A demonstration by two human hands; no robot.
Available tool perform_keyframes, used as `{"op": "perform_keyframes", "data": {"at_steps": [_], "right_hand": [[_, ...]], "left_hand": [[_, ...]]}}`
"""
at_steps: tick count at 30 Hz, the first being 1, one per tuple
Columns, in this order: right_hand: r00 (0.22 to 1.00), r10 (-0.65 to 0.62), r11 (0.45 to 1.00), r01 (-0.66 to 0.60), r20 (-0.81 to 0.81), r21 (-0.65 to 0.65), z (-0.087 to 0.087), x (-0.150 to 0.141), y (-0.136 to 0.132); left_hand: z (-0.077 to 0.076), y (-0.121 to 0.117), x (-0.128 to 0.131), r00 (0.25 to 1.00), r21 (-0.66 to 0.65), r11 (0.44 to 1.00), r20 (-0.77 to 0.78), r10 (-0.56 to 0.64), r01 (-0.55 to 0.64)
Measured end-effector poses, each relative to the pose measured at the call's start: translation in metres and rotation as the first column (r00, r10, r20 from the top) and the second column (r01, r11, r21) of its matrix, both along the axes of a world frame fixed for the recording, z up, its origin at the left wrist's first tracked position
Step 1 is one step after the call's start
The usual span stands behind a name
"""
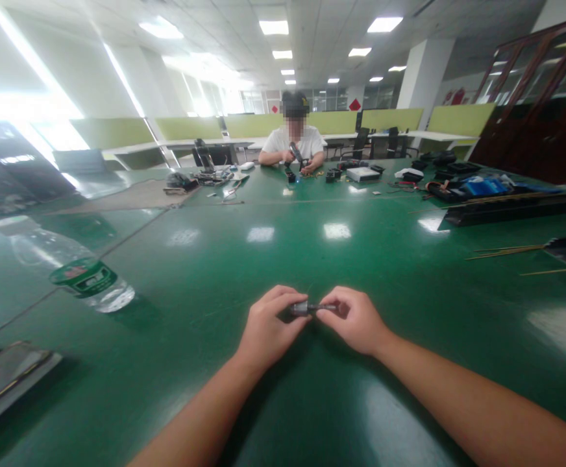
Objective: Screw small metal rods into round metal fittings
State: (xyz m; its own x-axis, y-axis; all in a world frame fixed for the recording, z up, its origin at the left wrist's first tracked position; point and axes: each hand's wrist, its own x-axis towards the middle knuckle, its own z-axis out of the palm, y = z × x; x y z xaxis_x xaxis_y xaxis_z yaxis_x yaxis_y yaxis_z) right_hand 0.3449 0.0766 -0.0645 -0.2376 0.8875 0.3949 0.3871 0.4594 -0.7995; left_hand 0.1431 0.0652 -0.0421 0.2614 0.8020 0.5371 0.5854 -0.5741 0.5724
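Over the green table [283,259], close in front of me, my left hand [270,324] is closed round a short grey metal cylinder [299,309] that looks like a drill chuck. From its right end runs a thin dark rod [322,307], roughly level, resembling a drill bit. My right hand [358,320] pinches the rod's far end between thumb and fingers. Whether rod and cylinder are joined cannot be made out. The fingertips partly hide both pieces.
A water bottle [88,275] with a green label stands at the left, near a dark flat item [10,383]. Across the table a person [293,139] handles a dark tool among electronic parts. Thin rods [507,251] and a long black tray [516,209] lie right.
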Motion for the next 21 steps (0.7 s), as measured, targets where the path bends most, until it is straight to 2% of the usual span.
{"op": "perform_keyframes", "data": {"at_steps": [21], "right_hand": [[0.999, -0.042, 0.999, 0.042, -0.017, -0.02, 0.0027, 0.001, -0.0004]], "left_hand": [[0.0026, 0.0026, -0.0046, 0.999, -0.01, 0.999, 0.005, 0.036, -0.036]]}}
